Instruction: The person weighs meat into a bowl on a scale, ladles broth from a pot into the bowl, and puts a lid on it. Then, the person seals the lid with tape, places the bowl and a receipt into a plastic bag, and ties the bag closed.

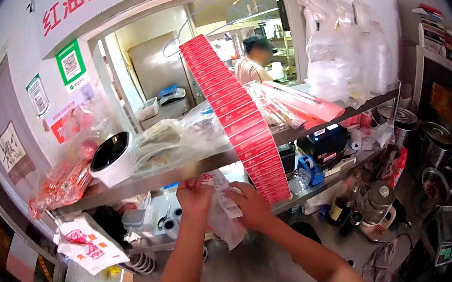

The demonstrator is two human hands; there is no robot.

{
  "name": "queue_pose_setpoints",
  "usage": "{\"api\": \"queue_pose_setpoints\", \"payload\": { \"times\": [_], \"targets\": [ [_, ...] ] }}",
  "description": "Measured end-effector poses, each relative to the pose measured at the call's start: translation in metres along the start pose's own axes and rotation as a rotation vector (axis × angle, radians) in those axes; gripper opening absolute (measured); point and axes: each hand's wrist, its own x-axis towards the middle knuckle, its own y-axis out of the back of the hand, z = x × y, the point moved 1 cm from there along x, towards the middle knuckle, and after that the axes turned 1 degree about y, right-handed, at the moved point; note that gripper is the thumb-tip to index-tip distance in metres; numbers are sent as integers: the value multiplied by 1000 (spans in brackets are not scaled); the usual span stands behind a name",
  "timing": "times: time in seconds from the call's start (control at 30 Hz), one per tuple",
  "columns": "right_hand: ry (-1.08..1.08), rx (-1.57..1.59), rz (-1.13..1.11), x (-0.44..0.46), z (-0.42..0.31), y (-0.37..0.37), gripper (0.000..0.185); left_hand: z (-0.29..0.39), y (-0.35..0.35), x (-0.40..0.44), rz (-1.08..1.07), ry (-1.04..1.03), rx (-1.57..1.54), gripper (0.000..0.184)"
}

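My left hand (194, 196) is closed at the top of a thin translucent plastic bag (227, 232), just in front of the metal shelf edge. Its fingertips meet at the bag's upper end. A printed white receipt (226, 198) lies along the bag, and my right hand (251, 206) grips the receipt's right edge between thumb and fingers. Both hands are close together at chest height. Just beyond them, a long strip of red-and-white printed labels (240, 122) hangs from a wire hanger (206, 28) down past the shelf.
The metal shelf (179, 176) carries a black-and-white bowl (111, 159), bagged goods and a pink roll (305, 100). Below sit a blue tape dispenser (310, 170), a black printer (323, 143) and a blender jug (378, 195). A person (253, 64) stands beyond the window.
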Motion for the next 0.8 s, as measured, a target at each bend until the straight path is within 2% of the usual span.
{"api": "queue_pose_setpoints", "payload": {
  "times": [0.07,0.13,0.2,0.23,0.3,0.37,0.4,0.47,0.53,0.57,0.67,0.77,0.8],
  "targets": [
    [-9,30,10,13,18,0,47,-10,-5,22,-215,36,134,10],
    [-55,90,82,26,42,-5,41,-31,-19,32,-190,-40,294,26],
    [-137,182,216,38,67,-13,35,-40,-6,60,-545,-326,949,41],
    [-262,231,185,44,75,-10,29,-50,-18,64,-594,-577,1296,42],
    [-513,333,113,53,87,-4,19,-55,-32,64,-628,-447,1194,43],
    [-534,671,305,52,97,-18,17,-49,-35,61,-523,264,261,43],
    [-543,838,405,50,101,-24,19,-43,-29,69,-564,261,348,46],
    [-629,878,396,51,95,-23,19,-31,-14,86,-646,259,517,52],
    [-688,935,436,50,96,-33,18,-21,-7,92,-661,-340,1692,51],
    [-749,906,410,51,100,-38,17,-16,-5,92,-597,-689,2258,51],
    [-718,859,482,58,100,-42,12,9,35,136,-619,-443,2358,50],
    [-700,815,579,63,104,-45,9,-16,55,152,-787,-217,1835,38],
    [-756,819,575,64,107,-45,9,-23,63,160,-826,-145,1646,35]
  ]
}}
